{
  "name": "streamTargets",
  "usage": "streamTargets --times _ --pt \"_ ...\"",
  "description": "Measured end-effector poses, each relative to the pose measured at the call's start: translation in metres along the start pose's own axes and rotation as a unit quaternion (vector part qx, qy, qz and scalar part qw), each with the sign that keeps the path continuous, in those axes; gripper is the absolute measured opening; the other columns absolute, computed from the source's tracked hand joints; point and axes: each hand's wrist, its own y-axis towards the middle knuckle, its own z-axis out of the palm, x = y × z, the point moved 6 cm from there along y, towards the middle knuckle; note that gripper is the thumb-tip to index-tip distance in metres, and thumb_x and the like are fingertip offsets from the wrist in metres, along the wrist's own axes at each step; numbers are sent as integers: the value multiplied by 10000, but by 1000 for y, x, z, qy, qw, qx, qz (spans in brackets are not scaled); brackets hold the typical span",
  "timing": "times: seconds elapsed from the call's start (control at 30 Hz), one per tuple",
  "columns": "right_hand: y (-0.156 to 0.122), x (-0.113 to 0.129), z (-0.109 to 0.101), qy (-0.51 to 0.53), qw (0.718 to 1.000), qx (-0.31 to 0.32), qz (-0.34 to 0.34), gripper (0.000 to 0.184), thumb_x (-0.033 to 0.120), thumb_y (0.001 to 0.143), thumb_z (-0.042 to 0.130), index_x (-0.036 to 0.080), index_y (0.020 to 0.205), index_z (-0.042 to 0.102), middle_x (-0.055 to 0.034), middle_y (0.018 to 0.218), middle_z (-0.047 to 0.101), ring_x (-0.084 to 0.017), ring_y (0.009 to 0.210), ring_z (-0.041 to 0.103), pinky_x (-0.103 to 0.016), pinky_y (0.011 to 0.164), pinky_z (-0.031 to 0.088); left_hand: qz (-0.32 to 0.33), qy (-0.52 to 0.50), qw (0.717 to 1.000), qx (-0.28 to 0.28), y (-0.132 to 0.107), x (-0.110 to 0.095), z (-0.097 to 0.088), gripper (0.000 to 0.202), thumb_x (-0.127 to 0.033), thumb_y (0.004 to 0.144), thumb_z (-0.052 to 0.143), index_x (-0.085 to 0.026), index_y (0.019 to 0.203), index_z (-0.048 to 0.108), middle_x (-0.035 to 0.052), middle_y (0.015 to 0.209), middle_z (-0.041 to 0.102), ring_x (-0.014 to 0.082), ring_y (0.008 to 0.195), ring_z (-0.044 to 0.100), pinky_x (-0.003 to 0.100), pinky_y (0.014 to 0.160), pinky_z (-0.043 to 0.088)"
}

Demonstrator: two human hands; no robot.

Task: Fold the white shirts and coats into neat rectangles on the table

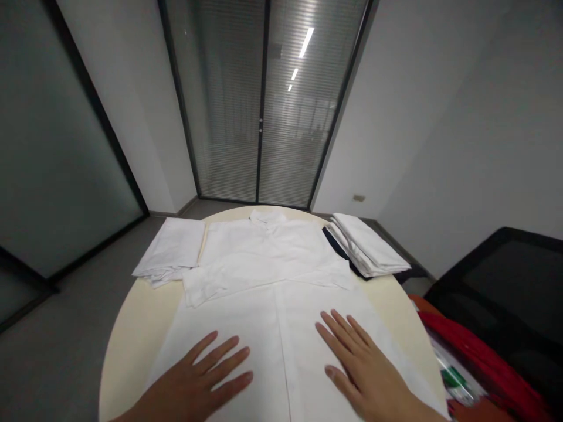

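A white shirt [259, 316] lies spread on the round table, its collar [268, 217] at the far edge and its button strip running down the middle. Both sleeves [264, 272] are laid across the body. My left hand [200, 375], fingers spread, is over the lower left part of the shirt. On the other side of the button strip, my right hand [363, 366] lies flat with its fingers stretched out. Neither hand holds anything. Whether the palms press on the cloth or hover just above it, I cannot tell.
A folded white cloth [173, 246] lies at the table's left edge. Folded white garments [367, 243] with something dark beneath are at the right. The cream tabletop [132, 328] shows beside the shirt. A black mesh chair [505, 293] with red cloth [470, 346] stands at right.
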Motion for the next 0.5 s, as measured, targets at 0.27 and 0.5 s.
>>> streamTargets --times 0.27,0.5 --pt "-23 8 2 15 998 -3 67 604 511 1068 419 398 1633 240 7 1691 273 -281 1580 214 -601 1279 192 -98 28 994 -27 -22 22 18 814 -679 951 550 -491 1633 148 -34 1685 237 346 1555 271 619 1268 240" --pt "-31 17 5 6 995 -24 97 582 524 1074 380 378 1628 281 5 1690 274 -289 1578 222 -620 1269 200 -108 30 993 -21 -36 31 17 855 -706 929 557 -471 1641 146 -28 1692 219 318 1565 249 559 1291 199"
